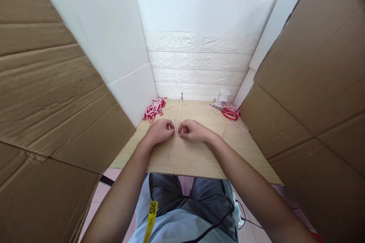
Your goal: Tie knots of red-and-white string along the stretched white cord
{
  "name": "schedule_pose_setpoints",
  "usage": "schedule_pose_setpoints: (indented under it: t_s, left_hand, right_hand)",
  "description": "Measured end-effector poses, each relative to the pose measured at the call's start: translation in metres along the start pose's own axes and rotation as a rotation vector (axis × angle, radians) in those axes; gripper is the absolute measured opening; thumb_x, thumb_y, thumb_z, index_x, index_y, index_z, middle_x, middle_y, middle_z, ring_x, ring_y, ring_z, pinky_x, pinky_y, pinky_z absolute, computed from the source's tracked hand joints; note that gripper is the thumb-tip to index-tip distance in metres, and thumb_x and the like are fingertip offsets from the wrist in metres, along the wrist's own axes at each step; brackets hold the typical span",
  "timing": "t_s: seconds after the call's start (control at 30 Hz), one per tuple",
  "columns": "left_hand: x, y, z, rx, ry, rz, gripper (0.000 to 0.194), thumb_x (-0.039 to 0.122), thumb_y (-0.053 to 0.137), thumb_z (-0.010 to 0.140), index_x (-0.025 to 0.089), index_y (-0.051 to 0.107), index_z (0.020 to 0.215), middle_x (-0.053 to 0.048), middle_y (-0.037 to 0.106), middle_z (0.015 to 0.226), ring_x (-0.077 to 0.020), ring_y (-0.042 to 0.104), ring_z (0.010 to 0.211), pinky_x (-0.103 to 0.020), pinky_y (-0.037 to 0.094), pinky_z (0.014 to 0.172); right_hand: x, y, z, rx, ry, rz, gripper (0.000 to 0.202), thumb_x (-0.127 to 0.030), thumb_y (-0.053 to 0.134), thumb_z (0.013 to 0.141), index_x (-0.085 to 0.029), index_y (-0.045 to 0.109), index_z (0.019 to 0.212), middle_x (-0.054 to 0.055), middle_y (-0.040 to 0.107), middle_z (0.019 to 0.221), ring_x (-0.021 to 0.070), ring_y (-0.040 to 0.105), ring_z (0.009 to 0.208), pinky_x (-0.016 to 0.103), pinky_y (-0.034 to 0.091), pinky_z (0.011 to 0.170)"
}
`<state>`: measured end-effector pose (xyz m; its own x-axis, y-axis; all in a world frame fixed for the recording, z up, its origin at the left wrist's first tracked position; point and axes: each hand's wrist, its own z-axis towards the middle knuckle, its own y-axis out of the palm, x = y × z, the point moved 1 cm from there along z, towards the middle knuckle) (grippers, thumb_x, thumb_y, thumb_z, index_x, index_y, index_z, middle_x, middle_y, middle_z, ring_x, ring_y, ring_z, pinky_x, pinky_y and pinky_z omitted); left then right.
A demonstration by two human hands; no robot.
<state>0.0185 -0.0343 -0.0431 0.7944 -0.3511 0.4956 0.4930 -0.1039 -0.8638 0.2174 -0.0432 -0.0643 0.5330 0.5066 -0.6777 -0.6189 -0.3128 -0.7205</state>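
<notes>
A pale thin cord (172,152) runs from a small dark hook (181,96) at the table's back edge down to its front edge. Just left of the cord is my left hand (162,130), its thumb and fingertips pressed together at the cord; what they hold is too small to make out. On the other side, my right hand (193,130) has curled fingers close to the thumb, and anything between them is too fine to see. A faint loop of thread lies on the wood beneath my right hand.
Red and pink cords (154,110) lie in a heap at the back left. Red-handled scissors (229,114), white spools (224,95) and loose pink cord sit at the back right. Cardboard panels (57,83) flank the wooden table (196,163) on both sides.
</notes>
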Motion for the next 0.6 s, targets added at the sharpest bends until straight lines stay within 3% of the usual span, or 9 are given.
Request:
schedule_pose_setpoints:
  t_s: [0.6]
  left_hand:
    - [-0.002, 0.001, 0.001, -0.087, 0.037, -0.19, 0.023, 0.032, 0.061, 0.07, 0.017, 0.076, 0.079, -0.002, 0.068, 0.069, -0.0161, 0.055, 0.065, -0.026, 0.037, 0.058]
  right_hand:
    - [-0.012, 0.01, 0.004, 0.07, 0.022, -0.183, 0.008, -0.017, 0.058, 0.082, -0.016, 0.066, 0.084, 0.003, 0.063, 0.079, 0.0126, 0.051, 0.069, 0.024, 0.033, 0.064]
